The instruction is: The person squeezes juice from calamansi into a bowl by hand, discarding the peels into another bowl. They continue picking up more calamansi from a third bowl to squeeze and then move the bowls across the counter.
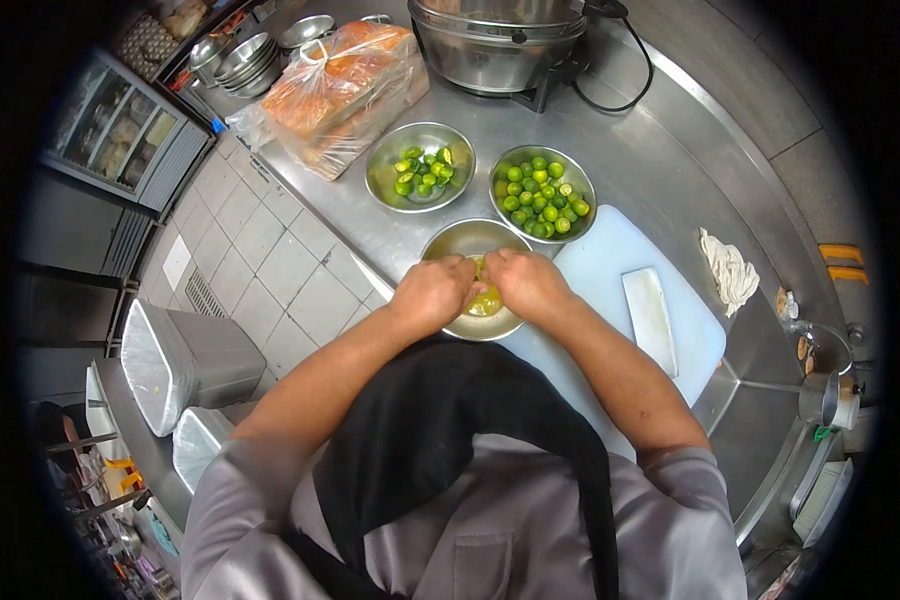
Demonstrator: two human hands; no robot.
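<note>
While the left hand and the right hand are held close together, a round, shiny steel bowl of yellow-green liquid is placed directly beneath them. The fingers of both are curled inward; what is pinched between the fingertips, if anything, cannot be told. Beyond the hands, 2 more round steel bowls are set: cut green citrus pieces are held in the bowl farther off, and small, round, whole green citrus fruits in the bowl nearer the right hand. To the right of that hand, a broad, silvery rectangular blade is laid on a pale-blue, round-cornered cutting board.
</note>
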